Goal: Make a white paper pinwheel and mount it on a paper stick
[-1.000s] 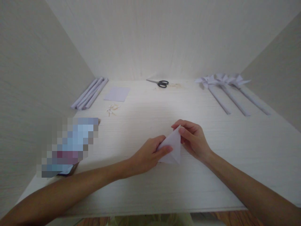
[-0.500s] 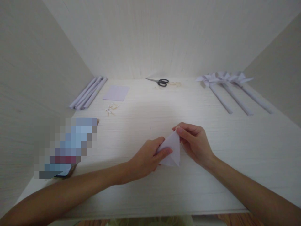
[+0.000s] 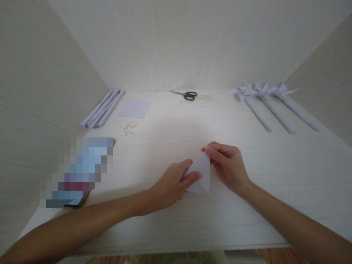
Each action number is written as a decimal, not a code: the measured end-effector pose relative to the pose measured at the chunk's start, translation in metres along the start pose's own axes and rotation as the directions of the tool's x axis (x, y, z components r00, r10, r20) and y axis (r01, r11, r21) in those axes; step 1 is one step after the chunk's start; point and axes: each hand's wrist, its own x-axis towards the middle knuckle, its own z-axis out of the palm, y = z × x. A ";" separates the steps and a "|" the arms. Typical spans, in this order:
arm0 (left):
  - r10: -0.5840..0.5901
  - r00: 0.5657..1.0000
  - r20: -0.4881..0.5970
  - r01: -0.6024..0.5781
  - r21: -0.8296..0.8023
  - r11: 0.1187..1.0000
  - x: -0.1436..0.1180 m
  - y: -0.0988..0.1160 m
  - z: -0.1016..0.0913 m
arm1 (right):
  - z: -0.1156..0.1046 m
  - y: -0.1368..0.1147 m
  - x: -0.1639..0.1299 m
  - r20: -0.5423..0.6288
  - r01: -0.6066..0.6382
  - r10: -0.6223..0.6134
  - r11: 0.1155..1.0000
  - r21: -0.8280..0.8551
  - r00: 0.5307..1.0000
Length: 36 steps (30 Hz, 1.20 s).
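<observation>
A pale sheet of paper (image 3: 203, 171), folded to a triangular shape, is held between both hands above the table. My left hand (image 3: 178, 181) is closed on its left side, the thumb lying across the front face. At the paper's top corner, my right hand (image 3: 227, 163) pinches it between thumb and fingertips. The corner itself is mostly covered by those fingertips. A crease shows near the lower right point. Part of the paper's left side is hidden by my left hand.
Rolled paper tubes (image 3: 103, 109) lie at the left wall, near flat paper (image 3: 135, 109) and small sticks (image 3: 130, 127). Scissors (image 3: 187, 95) lie at the back. Three paper pinwheels (image 3: 264, 104) lie at the right. A phone (image 3: 79, 172), blurred out, stands at the left.
</observation>
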 end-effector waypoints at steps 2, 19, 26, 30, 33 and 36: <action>0.001 1.000 0.003 -0.001 0.003 1.000 0.000 0.000 0.000 | 0.000 0.000 0.000 -0.005 -0.005 0.005 1.000 0.000 1.000; 0.100 0.994 -0.032 -0.096 0.119 0.988 0.001 0.003 -0.002 | -0.002 0.004 0.000 -0.010 0.129 -0.129 0.990 -0.058 0.992; 0.056 0.998 -0.033 -0.053 0.085 0.995 0.001 0.003 0.000 | -0.001 0.007 0.002 -0.002 0.146 -0.146 0.988 -0.047 0.989; 0.048 0.998 -0.043 -0.045 0.067 0.997 0.001 0.004 0.000 | 0.000 0.005 0.002 -0.009 0.100 -0.101 0.994 -0.048 0.995; 0.063 0.996 -0.062 -0.056 0.098 0.994 0.002 0.005 0.000 | 0.001 0.003 0.001 -0.031 0.094 -0.097 0.992 -0.080 0.995; 0.072 0.995 -0.073 -0.063 0.122 0.990 0.002 0.004 -0.001 | 0.002 0.002 0.001 -0.027 0.093 -0.097 0.990 -0.110 0.995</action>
